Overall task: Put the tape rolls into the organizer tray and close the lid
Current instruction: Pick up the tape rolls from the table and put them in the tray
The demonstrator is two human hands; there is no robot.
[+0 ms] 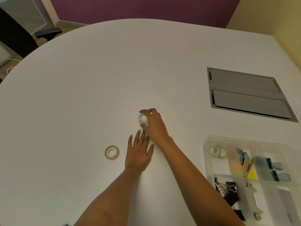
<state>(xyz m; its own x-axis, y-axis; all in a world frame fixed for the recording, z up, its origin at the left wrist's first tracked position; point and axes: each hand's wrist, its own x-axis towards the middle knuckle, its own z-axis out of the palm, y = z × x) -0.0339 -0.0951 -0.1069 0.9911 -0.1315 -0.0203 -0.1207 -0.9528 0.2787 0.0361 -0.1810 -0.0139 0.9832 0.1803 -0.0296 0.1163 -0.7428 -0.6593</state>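
A clear tape roll (142,119) sits at the middle of the white table, and my right hand (154,123) has its fingers and thumb closed around it. A tan tape roll (111,152) lies flat to the lower left. My left hand (138,151) rests flat with fingers spread, just right of the tan roll and not touching it. At the right stands the clear organizer tray (205,158), with clear tape rolls (218,150) in its far-left compartment. I cannot make out a lid.
The tray also holds black binder clips (228,191), a staple remover and other coloured office items. A grey metal cable hatch (247,93) is set into the table behind the tray. A black chair (24,35) stands beyond the table's far left edge.
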